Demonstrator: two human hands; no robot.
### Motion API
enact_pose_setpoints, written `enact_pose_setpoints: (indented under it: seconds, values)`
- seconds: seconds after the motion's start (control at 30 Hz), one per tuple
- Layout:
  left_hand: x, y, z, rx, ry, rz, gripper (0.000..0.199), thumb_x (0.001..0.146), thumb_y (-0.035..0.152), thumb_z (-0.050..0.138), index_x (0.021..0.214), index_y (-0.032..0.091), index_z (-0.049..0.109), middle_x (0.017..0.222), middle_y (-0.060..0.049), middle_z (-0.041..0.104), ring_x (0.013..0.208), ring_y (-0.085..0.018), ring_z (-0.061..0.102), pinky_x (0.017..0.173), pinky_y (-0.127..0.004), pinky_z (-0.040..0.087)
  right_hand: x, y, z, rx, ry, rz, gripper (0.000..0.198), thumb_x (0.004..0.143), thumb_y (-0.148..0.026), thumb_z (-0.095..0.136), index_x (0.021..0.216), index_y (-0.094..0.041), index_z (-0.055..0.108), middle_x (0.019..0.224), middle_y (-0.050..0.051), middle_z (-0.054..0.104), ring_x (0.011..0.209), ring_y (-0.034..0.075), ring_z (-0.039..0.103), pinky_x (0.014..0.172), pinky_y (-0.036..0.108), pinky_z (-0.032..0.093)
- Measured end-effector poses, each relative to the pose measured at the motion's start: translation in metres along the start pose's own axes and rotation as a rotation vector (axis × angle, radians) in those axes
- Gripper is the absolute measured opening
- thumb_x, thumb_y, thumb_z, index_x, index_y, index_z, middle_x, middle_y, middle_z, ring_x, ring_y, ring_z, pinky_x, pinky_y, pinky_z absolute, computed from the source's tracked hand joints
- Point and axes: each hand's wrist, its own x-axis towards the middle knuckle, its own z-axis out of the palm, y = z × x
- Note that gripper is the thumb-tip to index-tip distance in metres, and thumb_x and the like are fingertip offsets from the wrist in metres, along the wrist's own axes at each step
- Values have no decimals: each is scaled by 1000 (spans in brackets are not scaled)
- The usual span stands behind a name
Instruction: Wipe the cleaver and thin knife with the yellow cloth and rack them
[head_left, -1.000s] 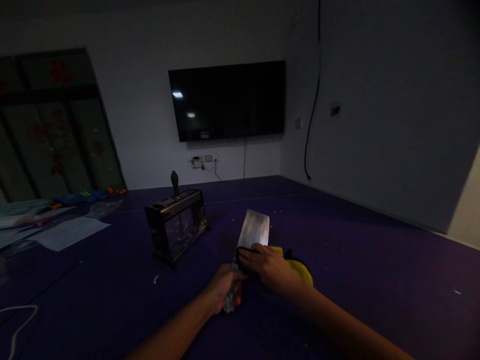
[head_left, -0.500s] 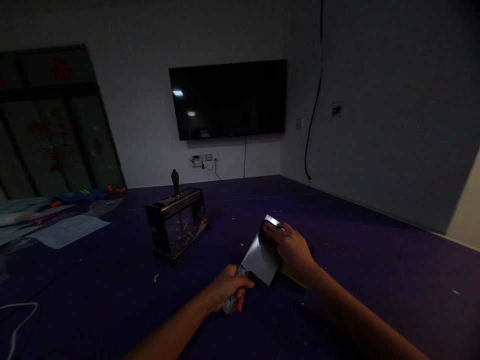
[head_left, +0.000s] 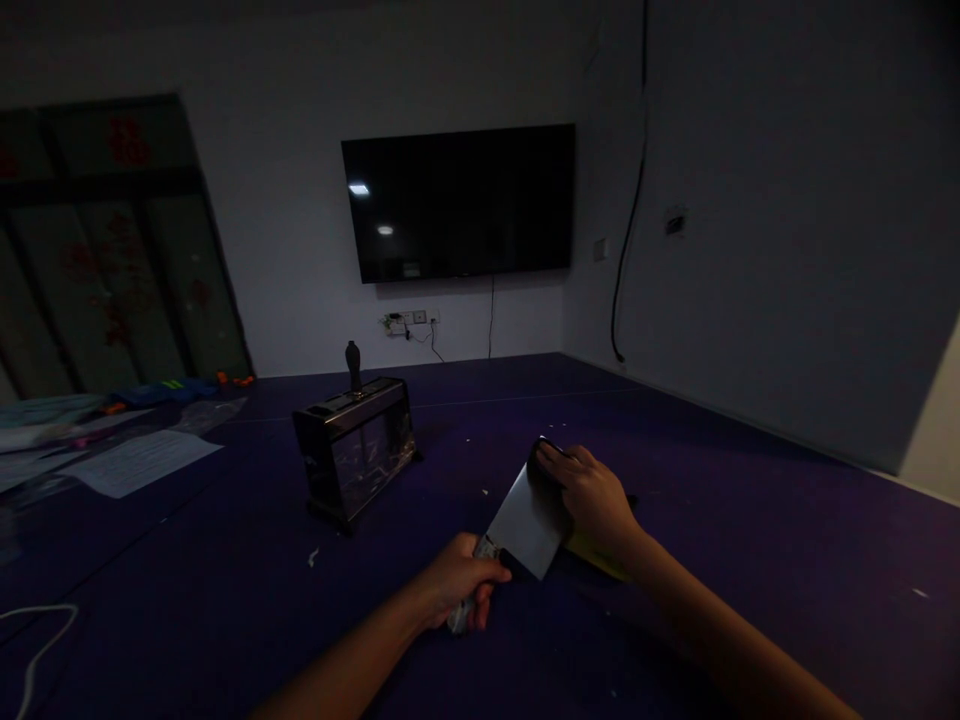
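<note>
Left hand: the left hand (head_left: 459, 580) is gripping the handle of the cleaver (head_left: 525, 520), fingers wrapped tight round it, and holding the blade angled up and away from the body, above the purple floor mat (head_left: 225, 600).
Right hand: the right hand (head_left: 592, 495) is pressing a dark cloth (head_left: 541, 462) flat against the far upper corner of the blade, fingers spread over it; the hand is lying on the cloth rather than pinching it, as far as the dim light shows.
Cleaver: the broad steel face is catching some light near the handle, and the far corner is sitting under the cloth and fingers.
Yellow item: something yellow (head_left: 592, 548) is lying on the mat just under the right wrist, partly hidden; what it is I cannot tell.
Progress (judgement): the cloth is sitting at the blade's far end, so a wiping pass looks well along on this face; whether the other face is done is not showing.
Middle distance: a dark knife block (head_left: 356, 450) with one black handle (head_left: 352, 362) sticking up is standing on the mat, well apart from the hands, to the left.
Far left: papers (head_left: 139, 462) are lying on the mat.
Far wall: a television (head_left: 459, 203) is hanging dark on the wall.
</note>
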Motion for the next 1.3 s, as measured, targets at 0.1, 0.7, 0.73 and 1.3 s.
enact_pose_setpoints:
  seconds: [0.1,0.7,0.73,1.3]
  values:
    - [1,-2,1,-10,52,1,22,63,30,54,50,17,41,34,6,36,27,-9,43,29,-17,27,0,-14,-1,68,-46,-81,57,69,4,38,116,-20,59,123,0,57,90,18,53,77,28,47]
    - [5,-5,1,-120,185,33,24,62,30,51,45,17,40,33,5,36,25,-10,41,27,-18,21,0,-64,-13,283,-213,-390,35,88,-18,39,119,-20,55,121,5,57,93,18,50,78,31,46]
    - [5,-5,1,-118,182,35,22,61,30,51,46,17,41,33,5,36,25,-10,41,27,-17,21,0,-62,-12,280,-203,-383,36,87,-17,39,119,-19,55,121,6,57,93,18,51,77,30,46]
    - [1,-3,0,-16,-18,-4,16,62,28,57,65,16,46,37,8,40,28,-9,44,29,-15,27,1,-8,0,-44,-5,106,57,70,3,37,119,-21,57,127,-1,52,92,19,53,76,29,48]
